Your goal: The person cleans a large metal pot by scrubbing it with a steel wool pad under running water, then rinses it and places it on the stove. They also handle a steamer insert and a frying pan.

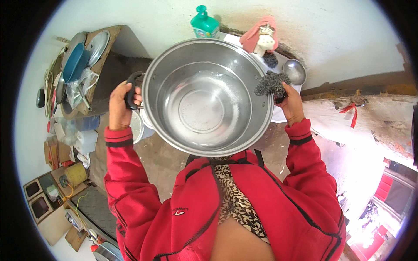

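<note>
A large stainless steel pot (202, 111) is held up in front of me, tilted so its inside shows, with some water or wet shine at its bottom. My left hand (122, 99) is closed round the black side handle (131, 90). At the opposite rim, my right hand (290, 101) grips the other handle, mostly hidden, and holds a dark scouring pad (272, 84) against the rim. Beyond the pot are a green pump bottle (205, 24), a pink cloth (250, 38), a second scouring pad (270, 60) and a small metal bowl (294, 71).
White buckets (136, 127) stand below my left hand. At the left, a wooden board (112, 40) bears pot lids, a blue plastic basin (75, 63) and a plastic bag (78, 88). A wall runs behind the pot. A red ribbon (353, 114) hangs at the right.
</note>
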`<state>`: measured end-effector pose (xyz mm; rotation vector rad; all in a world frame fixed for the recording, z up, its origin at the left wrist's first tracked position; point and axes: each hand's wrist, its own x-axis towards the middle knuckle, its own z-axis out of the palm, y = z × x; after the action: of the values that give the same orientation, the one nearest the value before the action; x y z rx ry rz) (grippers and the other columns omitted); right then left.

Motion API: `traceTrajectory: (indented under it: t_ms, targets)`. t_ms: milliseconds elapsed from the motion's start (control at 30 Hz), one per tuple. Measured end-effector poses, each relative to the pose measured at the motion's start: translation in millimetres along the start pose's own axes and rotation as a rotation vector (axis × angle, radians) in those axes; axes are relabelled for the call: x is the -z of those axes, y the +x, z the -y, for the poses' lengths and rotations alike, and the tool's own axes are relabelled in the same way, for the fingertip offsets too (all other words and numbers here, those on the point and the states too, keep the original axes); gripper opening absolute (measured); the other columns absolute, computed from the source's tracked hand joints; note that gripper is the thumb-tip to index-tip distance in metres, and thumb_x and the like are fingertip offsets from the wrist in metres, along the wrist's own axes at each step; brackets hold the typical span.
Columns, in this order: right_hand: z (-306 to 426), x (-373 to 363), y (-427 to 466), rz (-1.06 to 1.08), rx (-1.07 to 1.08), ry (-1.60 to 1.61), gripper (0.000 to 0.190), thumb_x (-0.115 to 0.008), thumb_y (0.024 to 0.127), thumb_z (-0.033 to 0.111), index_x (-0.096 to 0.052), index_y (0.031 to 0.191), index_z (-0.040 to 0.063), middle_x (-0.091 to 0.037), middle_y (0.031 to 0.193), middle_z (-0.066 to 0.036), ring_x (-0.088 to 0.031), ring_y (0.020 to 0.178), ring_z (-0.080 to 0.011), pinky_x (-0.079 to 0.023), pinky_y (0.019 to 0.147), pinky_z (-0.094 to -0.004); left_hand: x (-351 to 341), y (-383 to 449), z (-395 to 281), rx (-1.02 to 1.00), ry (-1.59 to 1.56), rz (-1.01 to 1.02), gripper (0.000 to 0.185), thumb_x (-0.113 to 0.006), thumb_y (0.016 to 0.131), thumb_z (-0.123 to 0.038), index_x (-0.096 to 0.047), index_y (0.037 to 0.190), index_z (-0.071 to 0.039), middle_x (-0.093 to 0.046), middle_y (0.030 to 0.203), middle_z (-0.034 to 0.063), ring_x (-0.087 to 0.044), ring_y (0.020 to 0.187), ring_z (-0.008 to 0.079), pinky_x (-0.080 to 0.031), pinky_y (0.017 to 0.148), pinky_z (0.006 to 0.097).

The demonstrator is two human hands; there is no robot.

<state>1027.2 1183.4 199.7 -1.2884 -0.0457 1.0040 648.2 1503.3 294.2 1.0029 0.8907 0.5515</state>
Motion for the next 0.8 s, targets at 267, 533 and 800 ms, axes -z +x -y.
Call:
traceTrajectory:
  t_ms: [267, 533, 800]
  targets:
    - [-76.3, -147.3, -11.0, -0.017, -0.052, -0.086, 0.022, -0.049, 0.095, 0.018, -0.051, 0.115, 0.009, -0.061, 0.100, -0.006, -0.060, 0.079, -0.0177, -0.054, 0.061, -0.0396, 117.9, -32.3, -67.1, -0.176, 0.239, -0.232, 0.043, -0.047, 0.090, -0.007, -0.045, 0.131, 0.006, -0.062, 0.082, 0.0090, -0.055, 0.059, 0.0110, -0.045, 0.052, 0.0211]
    - [-154.1, -271.2, 16.2, 0.023, -0.132, -0.196, 0.023, -0.046, 0.095, 0.015, -0.049, 0.117, 0.009, -0.062, 0.093, -0.007, -0.059, 0.067, -0.0168, -0.053, 0.054, -0.0374, 231.5, -40.7, -96.8, -0.234, 0.542, -0.462, 0.042, -0.049, 0.093, -0.009, -0.049, 0.134, -0.006, -0.060, 0.077, 0.0035, -0.052, 0.053, 0.0074, -0.042, 0.047, 0.0207]
    - [-249.0, -344.3, 66.5, 0.025, -0.348, -0.118, 0.024, -0.044, 0.092, 0.012, -0.051, 0.115, 0.006, -0.059, 0.095, -0.010, -0.057, 0.068, -0.0225, -0.052, 0.058, -0.0500, 305.9, 6.4, -118.1, -0.101, 0.810, -0.583, 0.039, -0.051, 0.089, -0.010, -0.056, 0.128, -0.006, -0.055, 0.066, 0.0016, -0.046, 0.042, 0.0068, -0.033, 0.036, 0.0213]
